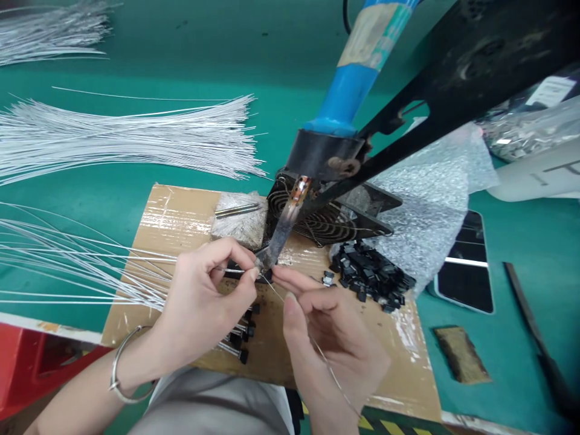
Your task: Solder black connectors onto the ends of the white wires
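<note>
My left hand [208,302] is closed in a pinch on a thin white wire [232,270], its fingertips just beside the tip of a soldering iron [283,229]. The iron has a blue handle and hangs tilted in a black stand arm [417,133]. My right hand [339,338] is closed on a strand of solder wire [327,364], which runs from the palm up to the iron's tip. What lies right at the tip is small and partly hidden by my fingers. Below my left hand, several wires with black connectors [242,332] lie on the cardboard [272,365].
Bundles of white wires [136,136] lie at left. A fan [326,223] stands behind the iron, next to a pale block [238,229] with metal rods. At right are a pile of black connectors [374,272], bubble wrap [426,199], a phone [466,260] and a brown sponge [462,354].
</note>
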Demonstrator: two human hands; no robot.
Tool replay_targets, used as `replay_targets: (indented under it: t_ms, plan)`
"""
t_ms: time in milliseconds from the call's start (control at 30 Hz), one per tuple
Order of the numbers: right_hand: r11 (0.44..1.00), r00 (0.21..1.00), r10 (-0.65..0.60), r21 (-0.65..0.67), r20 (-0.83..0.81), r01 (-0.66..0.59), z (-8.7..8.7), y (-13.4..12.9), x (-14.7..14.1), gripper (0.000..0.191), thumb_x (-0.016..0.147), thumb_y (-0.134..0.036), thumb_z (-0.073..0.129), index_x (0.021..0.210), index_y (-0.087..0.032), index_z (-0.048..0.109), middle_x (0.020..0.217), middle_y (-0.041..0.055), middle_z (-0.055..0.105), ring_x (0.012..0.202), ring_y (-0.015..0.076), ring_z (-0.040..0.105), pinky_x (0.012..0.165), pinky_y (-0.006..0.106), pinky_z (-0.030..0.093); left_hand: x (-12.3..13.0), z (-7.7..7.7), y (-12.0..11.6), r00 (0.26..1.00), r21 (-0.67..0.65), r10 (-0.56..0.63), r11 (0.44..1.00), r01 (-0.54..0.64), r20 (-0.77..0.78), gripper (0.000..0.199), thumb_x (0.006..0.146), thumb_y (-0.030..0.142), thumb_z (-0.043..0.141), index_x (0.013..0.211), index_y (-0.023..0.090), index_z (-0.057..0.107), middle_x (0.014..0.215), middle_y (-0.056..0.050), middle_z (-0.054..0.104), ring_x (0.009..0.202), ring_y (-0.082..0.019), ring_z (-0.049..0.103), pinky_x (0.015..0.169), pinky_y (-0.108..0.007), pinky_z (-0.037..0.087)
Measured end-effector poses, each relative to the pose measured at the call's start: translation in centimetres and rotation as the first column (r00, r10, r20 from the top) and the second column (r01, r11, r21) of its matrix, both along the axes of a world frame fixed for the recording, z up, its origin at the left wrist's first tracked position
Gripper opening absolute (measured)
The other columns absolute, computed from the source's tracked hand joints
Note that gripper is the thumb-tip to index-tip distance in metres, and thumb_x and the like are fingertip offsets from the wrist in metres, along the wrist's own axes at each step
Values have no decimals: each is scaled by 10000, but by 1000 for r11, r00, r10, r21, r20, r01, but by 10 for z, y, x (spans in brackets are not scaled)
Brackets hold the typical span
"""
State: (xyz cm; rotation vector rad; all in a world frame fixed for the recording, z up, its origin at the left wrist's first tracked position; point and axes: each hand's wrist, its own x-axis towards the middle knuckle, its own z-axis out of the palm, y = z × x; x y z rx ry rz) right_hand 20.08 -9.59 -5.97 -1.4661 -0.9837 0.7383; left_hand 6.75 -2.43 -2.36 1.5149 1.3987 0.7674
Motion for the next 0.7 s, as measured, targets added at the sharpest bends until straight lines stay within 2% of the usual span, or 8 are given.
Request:
replay_targets:
  t_ms: [133, 533, 700]
  plan:
    - [1000, 1000, 9, 6, -12, -8, 0, 0, 0, 187, 1000, -198, 691, 826, -236, 635, 1153, 70, 850, 1033, 201, 829, 949, 336, 660, 1, -1, 0, 1000, -1, 2, 1000, -2, 20, 111, 823, 149, 638, 721, 190, 654, 746, -15, 742, 550, -102, 421, 498, -248, 305]
    - [1000, 999, 11, 23, 49, -12, -3, 1, 1, 183, 995, -203, 683, 824, -234, 626, 1142, 72, 852, 1005, 199, 830, 923, 318, 659, 0, -2, 0, 1000, -19, 2, 1000, -3, -10, 96, 816, 171, 627, 728, 194, 656, 767, -21, 750, 538, -108, 393, 493, -261, 295]
    - [1000, 999, 7, 15, 54, -8, -1, 0, 0, 186, 995, -213, 694, 819, -234, 638, 1138, 80, 852, 1011, 217, 831, 915, 343, 672, 0, -1, -2, 1000, -7, -10, 1000, 10, -22, 100, 826, 174, 623, 732, 194, 651, 775, -29, 749, 536, -109, 371, 492, -269, 280]
